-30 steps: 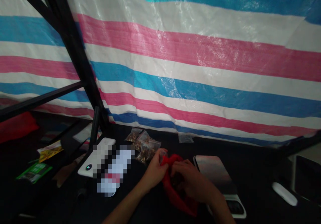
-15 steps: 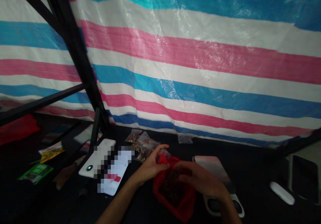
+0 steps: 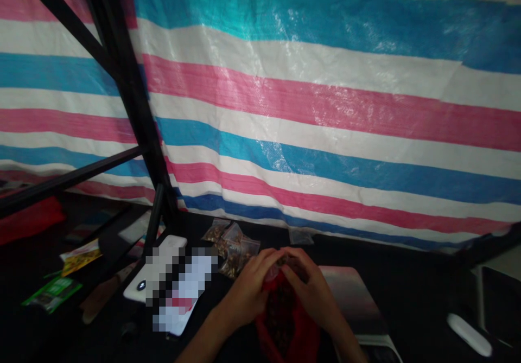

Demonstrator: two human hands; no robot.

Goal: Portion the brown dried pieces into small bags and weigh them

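My left hand (image 3: 248, 292) and my right hand (image 3: 309, 290) come together above a red cloth bag (image 3: 285, 325) that holds dark brown loose material. Their fingertips close on a small brownish item (image 3: 281, 261), probably a small plastic bag, though the fingers hide most of it. The red bag's mouth lies open just below my hands. To the left of my left hand lie several clear zip bags of brown material (image 3: 232, 248). Below my right hand, a flat silver device (image 3: 350, 292) lies partly hidden.
A pixelated white object (image 3: 183, 292) and a white power bank (image 3: 157, 265) lie left of my hands on the black surface. Further left are yellow (image 3: 79, 258) and green (image 3: 52, 293) packets. A white oblong case (image 3: 468, 335) lies at right. A black metal frame (image 3: 134, 102) stands before a striped tarp (image 3: 325, 119).
My hands have moved together, with the fingertips now meeting above the red bag. The small clear item near my left hand has become mostly hidden. The view has tilted slightly upward.
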